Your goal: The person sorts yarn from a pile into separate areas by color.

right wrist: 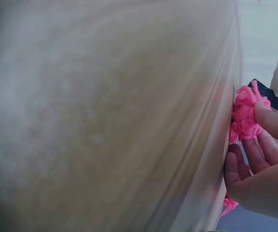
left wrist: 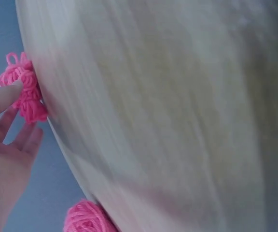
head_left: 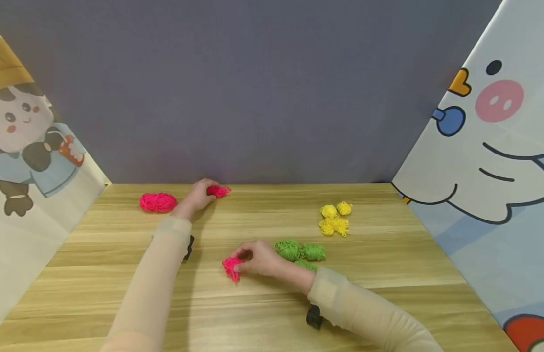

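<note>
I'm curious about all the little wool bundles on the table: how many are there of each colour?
Pink yarn bundles: 3 (far-left one, one in the left hand, one in the right hand)
Green yarn bundles: 3
Yellow yarn bundles: about 4, tangled together
Total: about 10

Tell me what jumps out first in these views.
Bright yarn on the wooden table: the left hand holds a pink bundle at the far edge beside a pink ball. The right hand pinches another pink tuft nearer, with green yarn beside it and yellow yarn beyond.
</note>
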`<state>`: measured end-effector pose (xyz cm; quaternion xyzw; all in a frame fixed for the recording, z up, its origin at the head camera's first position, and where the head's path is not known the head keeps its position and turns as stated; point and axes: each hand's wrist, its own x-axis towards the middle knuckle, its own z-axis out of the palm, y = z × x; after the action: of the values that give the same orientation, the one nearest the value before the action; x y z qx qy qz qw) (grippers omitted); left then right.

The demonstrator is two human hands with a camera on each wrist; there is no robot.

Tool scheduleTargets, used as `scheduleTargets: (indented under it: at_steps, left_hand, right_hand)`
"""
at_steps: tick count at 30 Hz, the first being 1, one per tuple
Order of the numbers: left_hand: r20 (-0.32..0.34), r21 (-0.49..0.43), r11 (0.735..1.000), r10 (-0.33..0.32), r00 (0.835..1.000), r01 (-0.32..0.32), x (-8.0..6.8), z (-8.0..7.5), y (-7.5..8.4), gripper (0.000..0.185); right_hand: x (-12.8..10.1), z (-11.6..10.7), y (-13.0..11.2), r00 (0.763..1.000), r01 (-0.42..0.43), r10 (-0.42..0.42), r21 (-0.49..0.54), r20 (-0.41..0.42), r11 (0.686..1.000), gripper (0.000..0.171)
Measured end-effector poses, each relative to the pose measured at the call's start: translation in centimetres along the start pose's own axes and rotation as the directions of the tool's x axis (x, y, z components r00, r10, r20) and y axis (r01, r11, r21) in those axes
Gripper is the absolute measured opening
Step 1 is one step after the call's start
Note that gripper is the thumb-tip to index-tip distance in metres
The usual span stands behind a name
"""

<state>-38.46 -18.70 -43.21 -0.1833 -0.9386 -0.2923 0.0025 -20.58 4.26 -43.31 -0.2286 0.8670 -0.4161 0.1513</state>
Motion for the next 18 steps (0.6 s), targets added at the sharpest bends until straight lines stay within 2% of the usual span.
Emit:
scheduleTargets:
  at_steps: [5,9,18]
  left_hand:
    - [-0.015,-0.002,1.0,-0.011,1.0,0.011,-0.09,-0.16,-0.24,0.036]
    - [-0.04,0.023,1.0,0.009,0.999,-0.008,-0.03,-0.36,-0.3,0.036]
    - [-0.004,0.022,1.0,-0.007,1.0,0.008,0.26,0.04,-0.08,0.033]
  right_hand:
    - [0.08,0.09,0.2,1.0,0.018,-0.018,0.008,-0.006,1.0,0.023]
    - [0.06,0.24,0.29,1.0,0.008,-0.008,0.013,0.002,1.0,0.024]
    - [-0.03,0.16,0.31,1.0,0.012,-0.012,0.017,0.01,1.0,0.024]
